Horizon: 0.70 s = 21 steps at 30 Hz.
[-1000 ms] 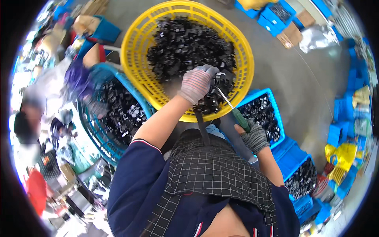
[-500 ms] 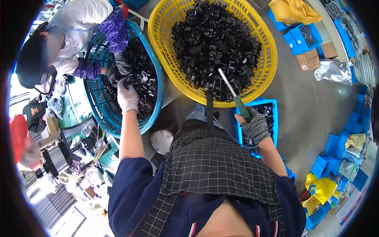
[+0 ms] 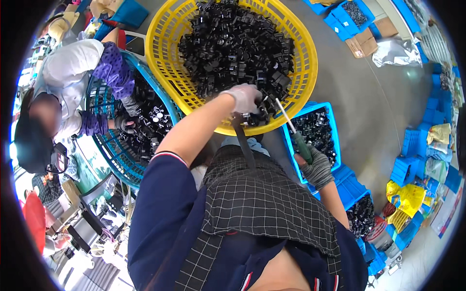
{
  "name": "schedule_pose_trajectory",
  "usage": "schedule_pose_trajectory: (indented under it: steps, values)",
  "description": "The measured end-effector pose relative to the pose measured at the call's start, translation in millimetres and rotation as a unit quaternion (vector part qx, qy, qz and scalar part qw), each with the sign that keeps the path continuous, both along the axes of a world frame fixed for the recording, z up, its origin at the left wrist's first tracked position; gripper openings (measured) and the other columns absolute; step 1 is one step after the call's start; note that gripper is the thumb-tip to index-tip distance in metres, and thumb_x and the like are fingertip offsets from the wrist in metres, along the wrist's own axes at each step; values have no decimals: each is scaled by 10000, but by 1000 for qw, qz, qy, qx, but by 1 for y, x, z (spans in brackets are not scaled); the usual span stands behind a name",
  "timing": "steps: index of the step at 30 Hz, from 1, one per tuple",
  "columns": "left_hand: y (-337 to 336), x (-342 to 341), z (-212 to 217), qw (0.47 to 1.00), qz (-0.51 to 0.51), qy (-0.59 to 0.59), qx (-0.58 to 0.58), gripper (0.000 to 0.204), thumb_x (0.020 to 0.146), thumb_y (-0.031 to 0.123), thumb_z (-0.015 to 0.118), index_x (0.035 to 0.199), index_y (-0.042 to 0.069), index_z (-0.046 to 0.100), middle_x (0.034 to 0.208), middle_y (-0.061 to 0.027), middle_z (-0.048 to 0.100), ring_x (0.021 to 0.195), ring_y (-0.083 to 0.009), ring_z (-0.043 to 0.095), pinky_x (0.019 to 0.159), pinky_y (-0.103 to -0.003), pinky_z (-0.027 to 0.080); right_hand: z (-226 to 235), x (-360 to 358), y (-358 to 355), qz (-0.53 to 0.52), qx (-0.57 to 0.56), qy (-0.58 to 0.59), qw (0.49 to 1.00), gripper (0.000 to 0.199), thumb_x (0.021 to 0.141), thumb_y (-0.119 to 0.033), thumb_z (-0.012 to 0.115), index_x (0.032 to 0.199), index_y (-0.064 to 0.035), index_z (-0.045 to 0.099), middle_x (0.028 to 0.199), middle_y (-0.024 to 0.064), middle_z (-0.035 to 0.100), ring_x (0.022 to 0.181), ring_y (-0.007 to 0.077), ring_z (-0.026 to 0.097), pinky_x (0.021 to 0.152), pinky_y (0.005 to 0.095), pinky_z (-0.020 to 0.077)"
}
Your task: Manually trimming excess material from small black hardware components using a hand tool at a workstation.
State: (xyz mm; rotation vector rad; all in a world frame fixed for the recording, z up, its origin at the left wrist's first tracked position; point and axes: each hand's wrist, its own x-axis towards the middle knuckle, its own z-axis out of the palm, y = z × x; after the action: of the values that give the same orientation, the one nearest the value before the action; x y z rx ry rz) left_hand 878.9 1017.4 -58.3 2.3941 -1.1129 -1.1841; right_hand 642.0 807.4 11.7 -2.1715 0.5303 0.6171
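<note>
My left hand (image 3: 245,98), in a white glove, reaches over the near side of a yellow basket (image 3: 310,72). Its fingers are curled at a black plastic part (image 3: 264,110) by the near rim, in front of a heap of similar black parts (image 3: 238,48). In a grey striped glove, my right hand (image 3: 316,167) is closed around the green handle of a screwdriver (image 3: 302,148). The metal shaft points up and left, its tip close to the part at my left fingers. My left fingertips are partly hidden among the black parts.
At the left a co-worker (image 3: 73,68) with gloved hands reaches into a teal basket (image 3: 111,162) of black parts. A blue crate (image 3: 334,131) of black parts stands beside the yellow basket, another blue bin (image 3: 347,186) nearer me. Blue bins (image 3: 412,140) and cardboard boxes (image 3: 361,43) line the right.
My left hand has moved right, from the teal basket to the near side of the yellow one. My right hand still grips the screwdriver, slightly lower. The view has shifted right.
</note>
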Motion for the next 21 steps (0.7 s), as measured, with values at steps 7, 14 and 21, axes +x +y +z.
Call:
schedule_pose_trajectory:
  steps: [7,14,21]
  values:
    - [40,-14,-16,886,365,36,-284,243,827,79,638,1065,53,601,954,-111,650,849,-223,629,757,-323,500,-13,21,21,103,-94,-35,990,529,797,-508,658,1041,-40,629,823,195,666,816,349,658,718,413,511]
    - [77,-35,35,878,343,-253,-220,207,862,7,604,1068,30,595,952,-81,648,850,-138,601,772,-280,494,17,64,53,200,-82,-48,975,587,787,-595,611,1032,-62,643,877,197,664,846,386,636,756,434,506]
    - [205,-55,27,736,519,-287,-325,257,895,38,551,1152,26,561,1025,-131,654,893,-209,628,793,-321,507,18,81,75,291,-47,-40,955,590,785,-593,620,1044,-64,646,892,194,664,847,380,636,755,433,508]
